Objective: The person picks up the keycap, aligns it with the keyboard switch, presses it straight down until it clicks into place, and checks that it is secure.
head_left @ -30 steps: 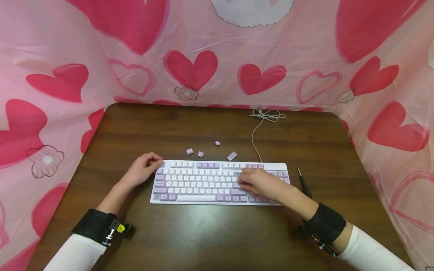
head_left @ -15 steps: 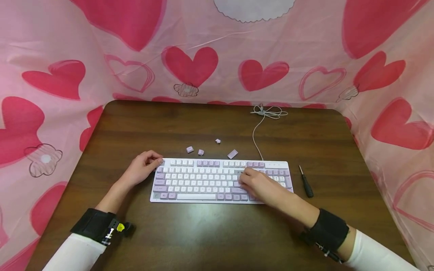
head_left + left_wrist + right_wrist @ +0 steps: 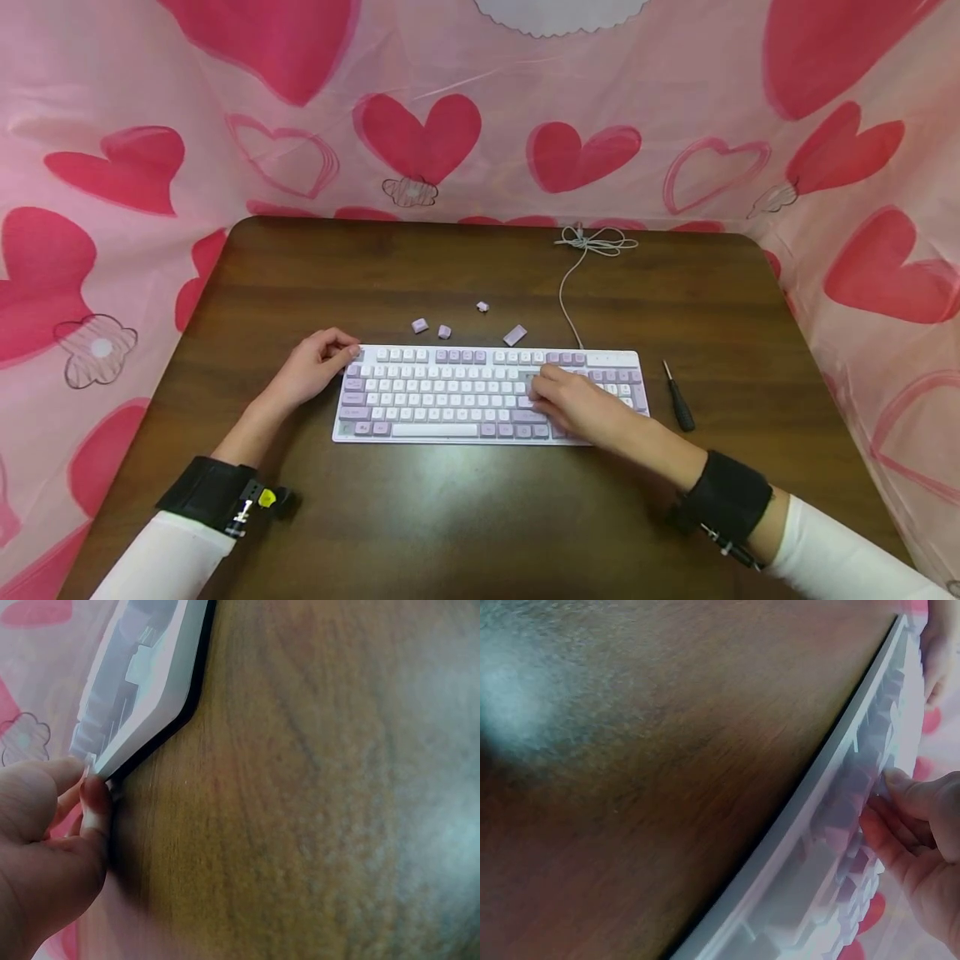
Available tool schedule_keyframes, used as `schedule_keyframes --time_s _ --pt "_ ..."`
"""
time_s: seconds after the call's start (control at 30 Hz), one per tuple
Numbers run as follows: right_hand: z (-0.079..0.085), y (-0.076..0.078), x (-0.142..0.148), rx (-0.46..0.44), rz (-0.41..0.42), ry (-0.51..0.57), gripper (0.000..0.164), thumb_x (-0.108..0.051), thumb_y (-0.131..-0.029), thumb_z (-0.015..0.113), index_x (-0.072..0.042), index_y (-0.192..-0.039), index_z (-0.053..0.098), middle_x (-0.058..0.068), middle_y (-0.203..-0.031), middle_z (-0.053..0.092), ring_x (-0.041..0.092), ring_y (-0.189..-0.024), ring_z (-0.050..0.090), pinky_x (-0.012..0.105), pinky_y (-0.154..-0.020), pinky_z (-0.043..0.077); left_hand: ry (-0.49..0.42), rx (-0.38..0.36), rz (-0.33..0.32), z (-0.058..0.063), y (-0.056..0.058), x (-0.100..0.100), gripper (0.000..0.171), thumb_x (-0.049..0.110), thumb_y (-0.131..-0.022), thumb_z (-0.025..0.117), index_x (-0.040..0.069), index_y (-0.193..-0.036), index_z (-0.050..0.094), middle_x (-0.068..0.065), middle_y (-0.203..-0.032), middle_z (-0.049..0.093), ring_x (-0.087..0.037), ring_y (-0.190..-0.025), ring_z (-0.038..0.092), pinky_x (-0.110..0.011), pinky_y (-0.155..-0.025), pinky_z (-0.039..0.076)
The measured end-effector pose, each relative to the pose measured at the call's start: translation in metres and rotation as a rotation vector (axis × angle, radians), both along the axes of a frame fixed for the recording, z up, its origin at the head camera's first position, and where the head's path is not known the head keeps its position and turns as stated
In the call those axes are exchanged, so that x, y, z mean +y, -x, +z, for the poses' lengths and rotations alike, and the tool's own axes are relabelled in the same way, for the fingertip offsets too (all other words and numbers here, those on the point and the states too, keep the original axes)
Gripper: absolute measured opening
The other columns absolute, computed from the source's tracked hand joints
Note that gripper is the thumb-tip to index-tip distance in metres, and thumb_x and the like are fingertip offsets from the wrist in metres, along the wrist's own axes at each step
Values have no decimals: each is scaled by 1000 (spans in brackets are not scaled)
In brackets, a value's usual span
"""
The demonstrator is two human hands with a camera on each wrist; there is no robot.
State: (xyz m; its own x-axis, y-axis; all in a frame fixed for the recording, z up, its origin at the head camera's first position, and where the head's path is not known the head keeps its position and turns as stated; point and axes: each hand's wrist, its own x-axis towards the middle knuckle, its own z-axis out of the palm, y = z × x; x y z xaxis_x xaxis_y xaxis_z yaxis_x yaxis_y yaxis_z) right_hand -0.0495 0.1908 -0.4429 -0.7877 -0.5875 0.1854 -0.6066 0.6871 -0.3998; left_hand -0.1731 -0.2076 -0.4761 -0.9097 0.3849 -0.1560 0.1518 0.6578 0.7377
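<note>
A white and lavender keyboard (image 3: 435, 431) lies on the table. At its far left corner my left hand (image 3: 318, 362) grips the edge; in the left wrist view the thumb is on top and a finger (image 3: 95, 802) under the corner. Over the right part of the keys is my right hand (image 3: 577, 402), covering several of them. Its thumb (image 3: 911, 793) and fingers pinch a lavender keycap (image 3: 883, 782), seen in the right wrist view. Grey bare spots show in the key rows, one (image 3: 528, 375) beside the right fingertips.
Behind the keyboard lie loose lavender keycaps, among them a long one (image 3: 515, 335) and a small one (image 3: 482, 307). A tied white cable (image 3: 596, 242) runs to the keyboard's back edge. A black-handled screwdriver (image 3: 681, 408) lies to the right. Heart-patterned cloth (image 3: 420, 137) surrounds the table.
The right forearm has shifted slightly, uncovering the screwdriver's handle and more keys at the right; the right fingers stay around the same keys. My left hand keeps its place on the corner.
</note>
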Motion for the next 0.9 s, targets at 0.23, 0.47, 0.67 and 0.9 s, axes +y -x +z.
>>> schedule_keyframes --time_s 0.23,0.47,0.67,0.9 --pt "2 1 -3 -14 -38 -1 14 -2 -83 72 -9 -79 60 -1 -79 51 9 -70 50 28 -62 49 13 -5 4 -1 4 0 32 28 -98 56 3 -118 63 -16 -100 62 -26 -84 53 -33 -69 44" --pt "2 1 -7 -69 -92 -21 13 -7 -82 74 -11 -78 62 -4 -76 51 8 -68 49 25 -61 48 -19 -11 1 -2 2 -2 32 27 -98 57 2 -117 63 -16 -98 64 -25 -81 54 -31 -68 46" --pt "6 4 -9 -107 -91 -66 15 -8 -83 73 -11 -76 61 -3 -76 48 9 -66 46 23 -58 46 -38 -44 4 0 1 -2 33 27 -97 57 2 -118 62 -16 -96 65 -25 -81 54 -28 -67 46" --pt "9 6 -14 -124 -72 -109 16 -8 -84 72 -11 -73 61 -2 -73 49 8 -61 47 22 -57 47 -24 -21 -11 -2 3 -2 31 24 -97 58 1 -117 63 -16 -96 66 -24 -78 55 -29 -66 46"
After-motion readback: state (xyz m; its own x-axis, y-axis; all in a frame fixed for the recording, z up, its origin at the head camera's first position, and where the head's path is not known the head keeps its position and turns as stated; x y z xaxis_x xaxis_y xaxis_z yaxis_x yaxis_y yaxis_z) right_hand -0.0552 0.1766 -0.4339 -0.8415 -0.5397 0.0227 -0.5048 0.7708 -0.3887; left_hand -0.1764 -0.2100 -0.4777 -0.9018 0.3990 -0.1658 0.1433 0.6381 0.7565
